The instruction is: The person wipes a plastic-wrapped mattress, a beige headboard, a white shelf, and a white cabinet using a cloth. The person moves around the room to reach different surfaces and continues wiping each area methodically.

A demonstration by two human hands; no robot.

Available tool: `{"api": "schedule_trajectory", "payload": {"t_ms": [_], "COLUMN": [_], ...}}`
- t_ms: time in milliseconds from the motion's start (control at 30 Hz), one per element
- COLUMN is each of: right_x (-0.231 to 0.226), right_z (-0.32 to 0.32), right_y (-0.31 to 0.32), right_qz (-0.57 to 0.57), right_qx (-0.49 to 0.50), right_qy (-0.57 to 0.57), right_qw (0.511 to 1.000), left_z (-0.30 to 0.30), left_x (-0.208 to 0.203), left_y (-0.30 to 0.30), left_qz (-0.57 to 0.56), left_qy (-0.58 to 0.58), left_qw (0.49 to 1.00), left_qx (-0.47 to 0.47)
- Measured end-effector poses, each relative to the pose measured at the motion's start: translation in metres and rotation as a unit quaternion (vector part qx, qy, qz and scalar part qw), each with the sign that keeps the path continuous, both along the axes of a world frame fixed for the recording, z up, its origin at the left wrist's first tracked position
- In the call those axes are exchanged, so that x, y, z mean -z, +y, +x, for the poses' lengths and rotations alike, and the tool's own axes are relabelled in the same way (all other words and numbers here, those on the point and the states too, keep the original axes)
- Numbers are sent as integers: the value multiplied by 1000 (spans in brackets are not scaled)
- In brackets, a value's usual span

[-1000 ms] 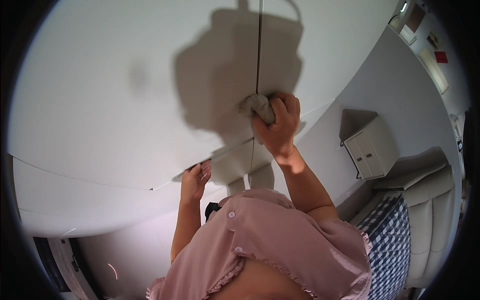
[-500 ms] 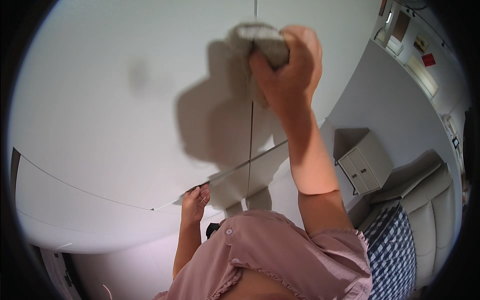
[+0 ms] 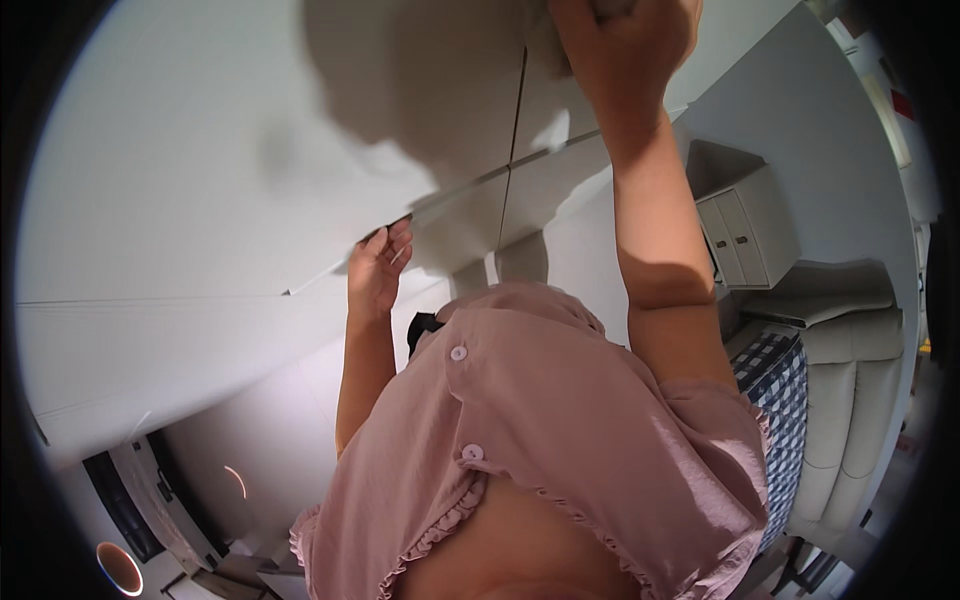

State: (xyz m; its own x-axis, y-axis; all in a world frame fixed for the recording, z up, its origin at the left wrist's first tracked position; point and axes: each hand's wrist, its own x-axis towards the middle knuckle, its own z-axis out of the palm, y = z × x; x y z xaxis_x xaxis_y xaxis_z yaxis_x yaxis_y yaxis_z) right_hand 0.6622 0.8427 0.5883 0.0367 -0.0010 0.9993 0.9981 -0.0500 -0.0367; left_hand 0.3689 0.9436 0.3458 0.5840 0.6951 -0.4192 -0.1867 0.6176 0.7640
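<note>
Head feed, my reading: right hand (image 3: 632,52) is clenched round a grey-brown cloth (image 3: 544,40), both cut by the top edge. The cloth lies just right of the seam (image 3: 518,108) between white panels (image 3: 180,180); I cannot tell if it touches them. Left hand (image 3: 376,272) is loosely unfurled, fingertips at a dark gap along the panel's lower edge; contact unclear to me. To the right I note a small two-door cabinet (image 3: 778,222) and a checked cover (image 3: 786,400).

Cab. doors (image 3: 180,200) are showing plain off-wht, cloth (image 3: 545,42) grey-beige; shirt (image 3: 560,400) is showing solid pink w/ paler btns (image 3: 473,453); cover (image 3: 785,400) is showing navy/wht checks.
</note>
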Motion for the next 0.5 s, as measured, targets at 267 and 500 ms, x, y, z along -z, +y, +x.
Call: {"api": "schedule_trajectory", "payload": {"t_ms": [267, 500], "right_x": [178, 222], "right_z": [-13, -73], "right_y": [-58, -53], "right_qz": [-145, -323], "right_qx": [-69, -147], "right_qy": [344, 207], "right_qw": [925, 912], "left_z": [4, 9], "left_x": [-7, -6], "left_y": [-8, -6], "left_qz": [32, 35], "left_qy": [51, 42], "left_qw": [998, 998], "left_qx": [-31, -10]}}
